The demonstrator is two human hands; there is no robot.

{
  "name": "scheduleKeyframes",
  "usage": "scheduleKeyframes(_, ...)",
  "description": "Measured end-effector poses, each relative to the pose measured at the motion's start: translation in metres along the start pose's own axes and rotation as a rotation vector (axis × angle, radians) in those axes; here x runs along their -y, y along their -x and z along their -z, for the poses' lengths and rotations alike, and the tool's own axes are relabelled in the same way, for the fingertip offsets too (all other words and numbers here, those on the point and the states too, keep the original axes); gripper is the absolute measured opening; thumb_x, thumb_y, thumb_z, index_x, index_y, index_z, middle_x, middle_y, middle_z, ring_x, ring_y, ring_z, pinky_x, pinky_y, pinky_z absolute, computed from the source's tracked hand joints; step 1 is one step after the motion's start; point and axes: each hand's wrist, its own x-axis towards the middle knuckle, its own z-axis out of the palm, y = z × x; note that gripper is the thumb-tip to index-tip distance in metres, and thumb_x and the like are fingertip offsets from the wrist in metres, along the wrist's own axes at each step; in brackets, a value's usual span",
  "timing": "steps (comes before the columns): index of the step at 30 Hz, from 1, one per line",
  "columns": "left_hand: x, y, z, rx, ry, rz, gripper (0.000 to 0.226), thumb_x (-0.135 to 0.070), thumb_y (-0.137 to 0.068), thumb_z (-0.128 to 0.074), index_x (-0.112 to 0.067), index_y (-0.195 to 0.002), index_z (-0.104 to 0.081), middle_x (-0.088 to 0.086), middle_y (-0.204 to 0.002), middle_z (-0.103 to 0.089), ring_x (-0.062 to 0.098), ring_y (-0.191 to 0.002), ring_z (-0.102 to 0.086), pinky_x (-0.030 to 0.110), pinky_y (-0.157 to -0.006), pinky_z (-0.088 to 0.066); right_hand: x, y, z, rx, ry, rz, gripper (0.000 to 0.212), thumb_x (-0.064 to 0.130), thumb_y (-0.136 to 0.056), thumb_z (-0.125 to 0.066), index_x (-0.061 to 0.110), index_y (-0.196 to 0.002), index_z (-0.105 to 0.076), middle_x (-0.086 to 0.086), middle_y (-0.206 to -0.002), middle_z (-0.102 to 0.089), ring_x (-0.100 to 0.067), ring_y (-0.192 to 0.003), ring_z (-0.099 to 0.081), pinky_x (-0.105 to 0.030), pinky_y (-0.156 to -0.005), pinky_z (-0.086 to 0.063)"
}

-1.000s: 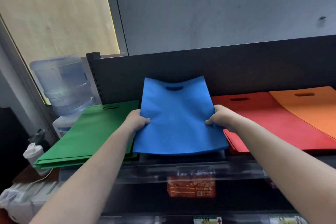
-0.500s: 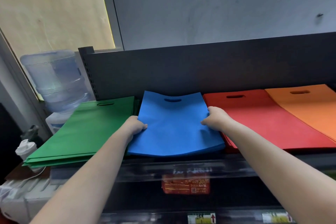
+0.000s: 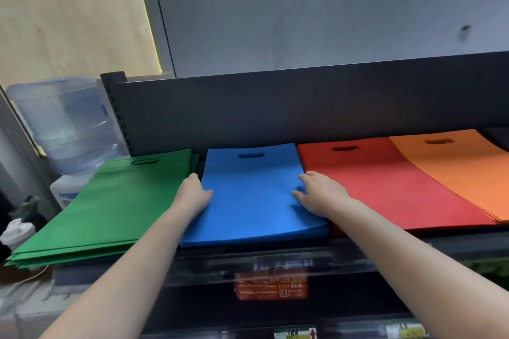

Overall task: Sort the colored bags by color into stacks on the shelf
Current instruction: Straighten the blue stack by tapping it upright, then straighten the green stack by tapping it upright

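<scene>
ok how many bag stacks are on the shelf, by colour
green stack: 1
blue stack: 1
red stack: 1
orange stack: 1
total: 4 stacks; the number of bags within each cannot be told.

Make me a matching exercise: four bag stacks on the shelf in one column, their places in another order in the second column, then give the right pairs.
Column one:
1. green stack
2. blue stack
3. red stack
4. orange stack

Column two:
A. between the two hands
B. farthest right, overlapping its neighbour
C. nearest the water bottle
D. just right of the right hand

Pairs: 1-C, 2-A, 3-D, 4-B. The left hand rests at the blue stack's left edge.
</scene>
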Motion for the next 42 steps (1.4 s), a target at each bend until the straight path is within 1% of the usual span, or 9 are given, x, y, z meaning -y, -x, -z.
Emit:
scheduleKeyframes(3,-0.009,0.005,-0.008,-0.050,-0.166,-0.224,0.056,-0.027,-0.098,-0.049,-0.003,-0.144,-0.029,0.013,-0.149,-0.033,0.028,-0.136,-0.032,0.036,-0.107,-0.032,0.002,-0.003,0.002,-0.094,0.013,0.037,0.048,0.043,-0.098,-0.042,0.012,-0.135,-0.045,-0.004,-0.140,-0.045,-0.026,-0.127,-0.043,-0.037,-0.096,-0.041)
scheduleKeyframes(6,-0.021,0.013,-0.027,-0.029,-0.330,-0.383,0.058,-0.041,-0.098,-0.042,-0.011,-0.146,-0.030,0.004,-0.152,-0.031,0.022,-0.140,-0.028,0.037,-0.111,-0.029,0.002,-0.006,0.000,-0.104,0.072,0.071,0.050,0.045,-0.097,-0.041,0.013,-0.136,-0.045,-0.004,-0.139,-0.046,-0.026,-0.128,-0.042,-0.037,-0.097,-0.039)
scheduleKeyframes(9,-0.026,0.019,-0.048,0.039,-0.441,-0.439,0.060,-0.052,-0.097,-0.036,-0.018,-0.146,-0.032,0.001,-0.154,-0.030,0.018,-0.142,-0.024,0.039,-0.115,-0.023,0.001,-0.005,-0.012,-0.041,0.107,0.083,0.048,0.048,-0.097,-0.038,0.015,-0.132,-0.047,-0.004,-0.132,-0.049,-0.025,-0.122,-0.046,-0.036,-0.093,-0.038)
scheduleKeyframes(18,-0.021,0.019,-0.060,0.048,-0.439,-0.449,0.059,-0.055,-0.096,-0.033,-0.022,-0.146,-0.035,-0.001,-0.153,-0.031,0.017,-0.142,-0.025,0.039,-0.116,-0.020,-0.003,-0.005,-0.031,-0.039,0.104,0.101,0.046,0.047,-0.099,-0.031,0.016,-0.131,-0.043,-0.003,-0.130,-0.048,-0.023,-0.124,-0.040,-0.037,-0.097,-0.034)
scheduleKeyframes(22,-0.023,0.021,-0.051,-0.021,-0.400,-0.472,0.054,-0.050,-0.096,-0.041,-0.019,-0.139,-0.045,-0.003,-0.145,-0.043,0.016,-0.135,-0.035,0.034,-0.109,-0.029,0.011,-0.010,-0.021,-0.066,0.184,0.143,0.047,0.047,-0.099,-0.033,0.015,-0.132,-0.044,-0.003,-0.134,-0.047,-0.024,-0.128,-0.038,-0.037,-0.098,-0.033)
scheduleKeyframes(26,-0.013,0.021,-0.022,-0.114,-0.393,-0.455,0.049,-0.043,-0.091,-0.053,-0.019,-0.134,-0.050,-0.004,-0.138,-0.050,0.017,-0.129,-0.042,0.032,-0.102,-0.036,0.047,-0.018,-0.009,-0.106,0.171,0.264,0.047,0.044,-0.098,-0.039,0.016,-0.135,-0.044,-0.003,-0.135,-0.048,-0.025,-0.128,-0.040,-0.037,-0.099,-0.031)
scheduleKeyframes(35,0.065,0.009,0.051,-0.161,-0.481,-0.303,0.044,-0.043,-0.092,-0.050,-0.022,-0.131,-0.051,-0.002,-0.135,-0.052,0.022,-0.124,-0.047,0.034,-0.094,-0.040,0.155,-0.019,-0.014,-0.044,0.022,0.411,0.046,0.037,-0.098,-0.043,0.017,-0.139,-0.042,-0.004,-0.137,-0.048,-0.026,-0.124,-0.044,-0.034,-0.093,-0.037)
scheduleKeyframes(40,0.117,-0.006,0.081,-0.132,-0.524,-0.280,0.045,-0.044,-0.092,-0.050,-0.023,-0.131,-0.051,-0.001,-0.135,-0.052,0.022,-0.124,-0.047,0.033,-0.096,-0.040,0.213,-0.027,-0.034,0.079,-0.095,0.364,0.049,0.037,-0.097,-0.047,0.015,-0.140,-0.041,-0.004,-0.142,-0.043,-0.024,-0.129,-0.041,-0.037,-0.102,-0.040)
scheduleKeyframes(42,0.135,-0.014,0.091,-0.117,-0.537,-0.275,0.044,-0.044,-0.092,-0.049,-0.023,-0.131,-0.050,0.000,-0.135,-0.052,0.022,-0.124,-0.047,0.034,-0.096,-0.040,0.231,-0.032,-0.042,0.123,-0.117,0.291,0.049,0.037,-0.096,-0.048,0.012,-0.138,-0.042,-0.007,-0.141,-0.044,-0.025,-0.127,-0.043,-0.036,-0.100,-0.040)
